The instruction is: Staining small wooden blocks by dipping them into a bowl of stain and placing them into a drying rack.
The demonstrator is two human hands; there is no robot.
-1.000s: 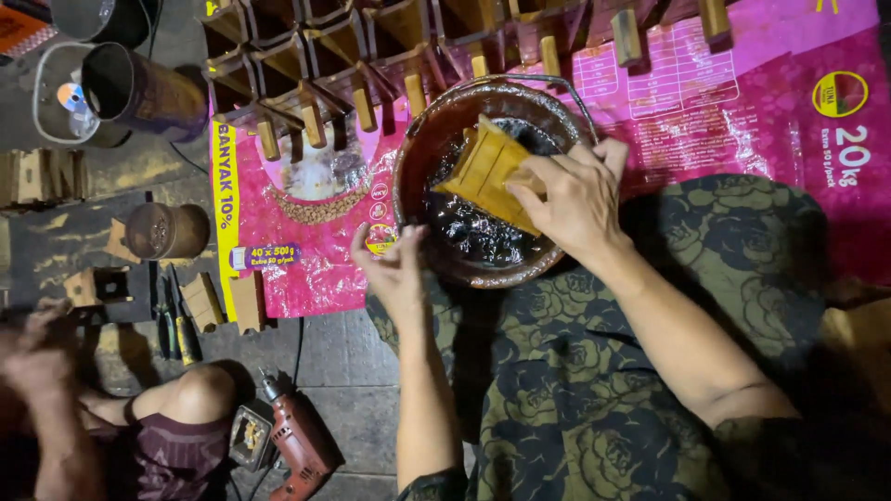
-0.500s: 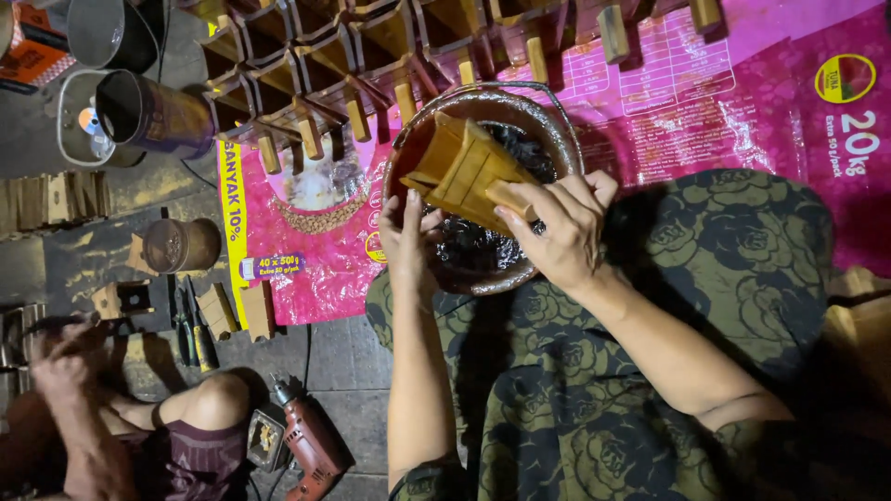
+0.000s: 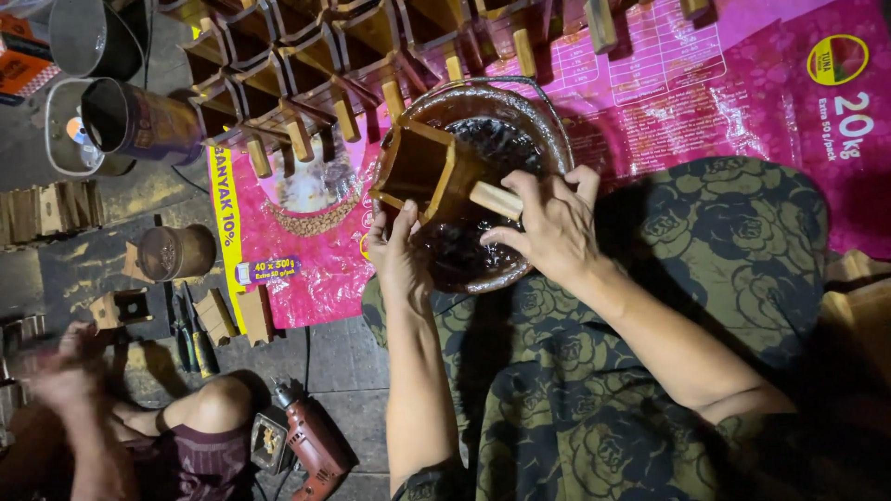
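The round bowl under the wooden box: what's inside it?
The bowl holds a dark, glossy liquid. The wooden box, held by both hands, covers the left part; the bottom isn't visible.

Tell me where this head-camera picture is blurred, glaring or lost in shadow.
Head view: the co-worker's hand at lower left is smeared by motion; the right hand and left hand on the wooden box are sharp; wet glare shines on the dark bowl rim; the floor is dim.
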